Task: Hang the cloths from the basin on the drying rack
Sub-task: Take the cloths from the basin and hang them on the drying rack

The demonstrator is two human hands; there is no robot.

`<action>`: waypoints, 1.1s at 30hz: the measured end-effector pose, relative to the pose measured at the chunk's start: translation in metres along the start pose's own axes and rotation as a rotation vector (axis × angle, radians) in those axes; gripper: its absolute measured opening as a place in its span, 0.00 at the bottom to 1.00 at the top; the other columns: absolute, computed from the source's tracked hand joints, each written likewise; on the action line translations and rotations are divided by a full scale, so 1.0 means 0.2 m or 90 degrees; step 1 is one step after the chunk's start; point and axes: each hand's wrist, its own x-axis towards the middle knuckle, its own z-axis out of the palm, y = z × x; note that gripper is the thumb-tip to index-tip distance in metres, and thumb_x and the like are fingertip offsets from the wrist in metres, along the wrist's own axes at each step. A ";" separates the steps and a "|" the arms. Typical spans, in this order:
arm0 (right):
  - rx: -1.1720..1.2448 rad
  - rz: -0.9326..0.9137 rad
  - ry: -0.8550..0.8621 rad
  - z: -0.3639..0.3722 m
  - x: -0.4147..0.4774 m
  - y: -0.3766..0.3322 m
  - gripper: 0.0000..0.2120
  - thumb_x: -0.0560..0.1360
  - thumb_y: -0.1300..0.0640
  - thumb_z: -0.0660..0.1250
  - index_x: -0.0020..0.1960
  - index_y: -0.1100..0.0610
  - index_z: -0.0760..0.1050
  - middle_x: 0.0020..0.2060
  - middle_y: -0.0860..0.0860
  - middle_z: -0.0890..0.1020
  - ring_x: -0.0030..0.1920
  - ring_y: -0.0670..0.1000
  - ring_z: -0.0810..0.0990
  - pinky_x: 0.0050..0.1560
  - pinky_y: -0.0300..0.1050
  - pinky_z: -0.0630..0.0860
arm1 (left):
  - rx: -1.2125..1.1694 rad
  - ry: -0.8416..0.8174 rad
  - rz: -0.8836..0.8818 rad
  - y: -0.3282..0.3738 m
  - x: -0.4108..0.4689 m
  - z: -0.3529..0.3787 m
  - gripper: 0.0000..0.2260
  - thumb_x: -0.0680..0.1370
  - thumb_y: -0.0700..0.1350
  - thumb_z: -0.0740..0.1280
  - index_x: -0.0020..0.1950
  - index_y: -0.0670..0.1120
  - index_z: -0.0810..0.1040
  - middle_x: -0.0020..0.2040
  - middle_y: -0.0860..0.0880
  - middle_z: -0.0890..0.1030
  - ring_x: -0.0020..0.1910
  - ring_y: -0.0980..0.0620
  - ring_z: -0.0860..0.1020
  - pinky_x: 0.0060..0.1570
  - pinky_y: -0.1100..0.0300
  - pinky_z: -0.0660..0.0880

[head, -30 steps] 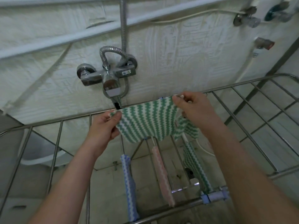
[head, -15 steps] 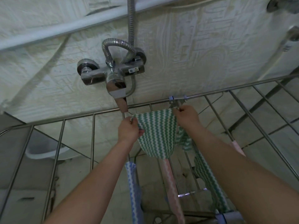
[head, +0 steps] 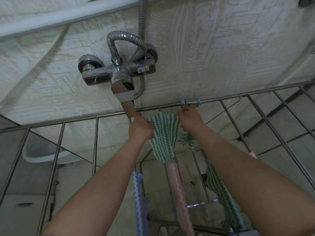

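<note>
We held the green-and-white cloth stretched between both hands at the far end of the drying rack, just under its outer rail and close to the tap on the wall. The fingers of our left hand were curled round the cloth's upper left corner. Our right hand gripped the upper right corner, though its fingertips were turned away from us, so we could not see exactly how they pinched it. The cloth hung down from that top edge and narrowed toward a rod – whether it already lay across one, we could not tell.

Three cloths were hanging from the rods nearer to us: a blue cloth, a pink cloth and a second green cloth. The white basin sat low on the left, beyond the rack; its contents were hidden.

We judged the step in hand to be draping this cloth. To do it well, we needed to hold the top edge taut and level, carry it over a free rod, and let roughly equal lengths fall on each side – uneven halves would likely slide off. The bunched right side wanted smoothing flat before we let go, and the spout was worth avoiding.
</note>
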 end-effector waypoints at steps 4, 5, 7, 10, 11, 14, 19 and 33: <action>-0.141 -0.026 -0.064 0.01 -0.07 0.05 0.20 0.77 0.52 0.63 0.59 0.67 0.76 0.54 0.61 0.81 0.48 0.55 0.79 0.46 0.42 0.73 | 0.068 -0.080 0.204 -0.05 -0.14 0.03 0.26 0.76 0.44 0.67 0.72 0.47 0.64 0.63 0.46 0.73 0.56 0.45 0.77 0.56 0.59 0.72; -0.140 -0.015 -0.102 0.02 -0.10 0.07 0.19 0.77 0.52 0.64 0.53 0.69 0.78 0.48 0.62 0.82 0.43 0.54 0.79 0.42 0.42 0.71 | 0.082 -0.132 0.251 -0.07 -0.17 0.06 0.26 0.75 0.45 0.69 0.72 0.47 0.65 0.68 0.47 0.70 0.64 0.47 0.73 0.61 0.62 0.68; -0.134 0.016 -0.185 0.04 -0.14 0.09 0.19 0.76 0.53 0.67 0.48 0.71 0.80 0.40 0.60 0.81 0.38 0.53 0.77 0.38 0.42 0.69 | 0.132 -0.212 0.307 -0.11 -0.21 0.10 0.31 0.74 0.47 0.71 0.74 0.47 0.62 0.75 0.48 0.61 0.74 0.49 0.60 0.66 0.70 0.56; -0.133 0.009 -0.204 0.09 -0.18 0.13 0.14 0.72 0.56 0.70 0.47 0.68 0.82 0.43 0.61 0.84 0.45 0.58 0.83 0.42 0.46 0.76 | 0.196 -0.207 0.322 -0.16 -0.20 0.13 0.37 0.73 0.50 0.72 0.77 0.47 0.56 0.78 0.49 0.53 0.76 0.48 0.54 0.69 0.65 0.50; -0.132 -0.001 -0.183 0.10 -0.19 0.14 0.13 0.71 0.56 0.71 0.45 0.67 0.83 0.43 0.62 0.84 0.46 0.59 0.83 0.42 0.47 0.77 | 0.203 -0.195 0.323 -0.16 -0.20 0.14 0.38 0.73 0.51 0.72 0.77 0.47 0.55 0.78 0.49 0.52 0.76 0.48 0.54 0.70 0.63 0.51; -0.171 -0.048 -0.118 0.12 -0.20 0.15 0.10 0.74 0.57 0.68 0.39 0.62 0.83 0.37 0.59 0.84 0.40 0.56 0.83 0.41 0.49 0.77 | 0.239 -0.157 0.349 -0.13 -0.21 0.16 0.39 0.72 0.52 0.72 0.77 0.46 0.55 0.78 0.48 0.52 0.76 0.45 0.55 0.72 0.57 0.54; -0.256 -0.108 -0.019 0.11 -0.24 0.15 0.13 0.78 0.57 0.61 0.36 0.57 0.77 0.37 0.55 0.80 0.40 0.54 0.79 0.38 0.44 0.73 | 0.208 -0.150 0.348 -0.11 -0.22 0.16 0.38 0.74 0.51 0.70 0.77 0.46 0.54 0.79 0.48 0.51 0.76 0.47 0.51 0.71 0.60 0.49; -0.079 -0.054 -0.036 0.11 -0.33 0.20 0.05 0.74 0.60 0.65 0.41 0.57 0.80 0.34 0.48 0.78 0.37 0.47 0.76 0.35 0.39 0.68 | 0.277 -0.166 0.347 -0.14 -0.26 0.18 0.31 0.77 0.51 0.66 0.77 0.50 0.57 0.79 0.48 0.46 0.77 0.46 0.47 0.74 0.50 0.53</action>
